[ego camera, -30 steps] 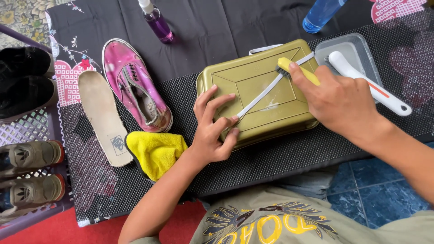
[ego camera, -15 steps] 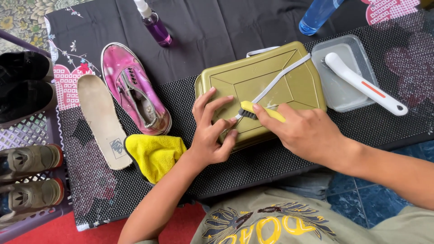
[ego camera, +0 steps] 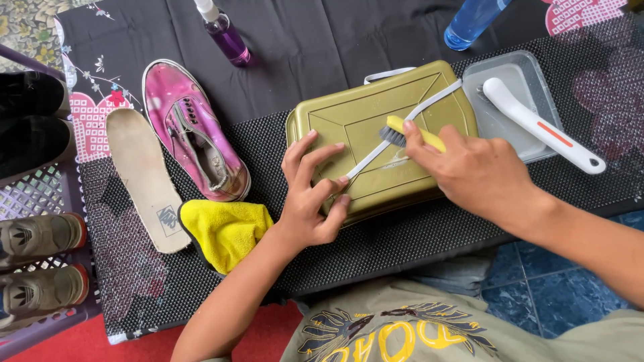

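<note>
An olive-green box (ego camera: 349, 117) lies upside down on the black mat. A white shoelace (ego camera: 429, 102) stretches diagonally across it. My left hand (ego camera: 310, 194) presses the lace's near end flat against the box with its fingers spread. My right hand (ego camera: 479, 171) grips a small yellow brush (ego camera: 401, 129), its grey bristles down on the lace near the box's middle.
A pink shoe (ego camera: 194, 137) and a loose insole (ego camera: 142, 177) lie to the left, a yellow cloth (ego camera: 225, 228) in front of them. A clear tray (ego camera: 500, 127) holds a white brush (ego camera: 540, 124). A purple spray bottle (ego camera: 227, 35) and a blue bottle (ego camera: 469, 20) stand behind. Shoes (ego camera: 37, 248) fill a rack at left.
My right hand with the yellow brush slid down the lace toward my left hand, then came back up a little toward the box's middle. My left hand stayed put.
</note>
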